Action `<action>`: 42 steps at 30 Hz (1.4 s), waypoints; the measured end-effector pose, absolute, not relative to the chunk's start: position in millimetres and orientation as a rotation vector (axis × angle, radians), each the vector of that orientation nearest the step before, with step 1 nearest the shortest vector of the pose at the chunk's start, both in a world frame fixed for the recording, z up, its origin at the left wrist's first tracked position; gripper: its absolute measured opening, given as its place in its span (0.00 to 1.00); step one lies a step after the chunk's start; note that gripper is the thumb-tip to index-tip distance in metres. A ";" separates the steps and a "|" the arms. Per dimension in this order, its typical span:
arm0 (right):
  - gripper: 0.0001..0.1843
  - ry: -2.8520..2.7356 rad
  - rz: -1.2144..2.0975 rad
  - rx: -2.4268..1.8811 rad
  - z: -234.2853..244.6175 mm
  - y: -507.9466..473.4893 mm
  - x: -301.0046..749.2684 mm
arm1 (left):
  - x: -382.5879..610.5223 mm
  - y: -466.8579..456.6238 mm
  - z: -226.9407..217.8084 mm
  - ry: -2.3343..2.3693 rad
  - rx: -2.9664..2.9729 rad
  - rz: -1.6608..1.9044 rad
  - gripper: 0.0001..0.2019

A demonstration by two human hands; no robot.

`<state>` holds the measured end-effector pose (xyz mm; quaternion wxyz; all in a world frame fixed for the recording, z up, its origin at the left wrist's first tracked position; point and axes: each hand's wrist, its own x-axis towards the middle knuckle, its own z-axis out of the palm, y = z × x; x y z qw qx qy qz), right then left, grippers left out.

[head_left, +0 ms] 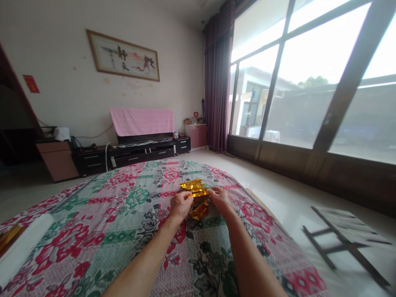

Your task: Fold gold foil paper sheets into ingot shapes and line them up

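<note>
A bunch of shiny gold foil paper (196, 193) lies folded on the flowered cloth (102, 231) that covers the table, near its far middle. My left hand (180, 204) pinches the foil's left edge with closed fingers. On the other side, my right hand (220, 198) grips the right edge, fingers curled onto it. Both forearms reach forward over the cloth. The lower part of the foil (199, 211) shows between the two hands.
A white roll (21, 247) with some gold sheet lies at the cloth's left edge. On the floor at the right rests a dark folding frame (346, 241). Beyond the table stand a low black cabinet (139, 152), a pink-covered screen (142, 121) and large windows (309, 82).
</note>
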<state>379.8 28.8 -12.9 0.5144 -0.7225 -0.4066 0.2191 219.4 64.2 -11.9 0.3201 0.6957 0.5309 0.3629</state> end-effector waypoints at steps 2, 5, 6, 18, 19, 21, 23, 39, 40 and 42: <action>0.20 -0.981 0.507 -1.759 -14.5 30.4 380.5 | 220.5 65.7 -13.5 1.396 1.820 0.959 0.13; 0.21 -0.988 0.478 -1.793 -16.5 32.5 381.2 | 222.0 67.1 -14.9 1.395 1.805 0.959 0.12; 0.21 -0.991 0.469 -1.805 -17.0 33.0 381.4 | 222.4 67.3 -15.1 1.396 1.800 0.958 0.12; 0.21 -1.030 0.386 -1.908 -16.3 34.2 382.3 | 223.8 66.8 -14.1 1.413 1.741 0.971 0.13; 0.21 -1.031 0.383 -1.913 -16.3 34.0 382.3 | 223.5 66.3 -13.5 1.411 1.736 0.973 0.14; 0.22 -1.031 0.380 -1.921 -16.2 33.3 382.0 | 222.4 64.8 -12.4 1.410 1.728 0.977 0.15; 0.22 -1.031 0.384 -1.928 -15.6 32.2 381.8 | 220.4 63.2 -11.1 1.411 1.722 0.980 0.16; 0.27 -1.092 0.709 -2.092 4.2 19.0 384.9 | 182.2 39.4 8.5 1.408 1.959 0.793 0.18; 0.27 -1.103 0.733 -2.102 6.7 17.9 383.4 | 178.4 36.7 12.9 1.378 2.010 0.721 0.20; 0.27 -1.139 0.777 -2.122 12.0 14.8 380.2 | 172.9 32.6 19.9 1.313 2.099 0.584 0.20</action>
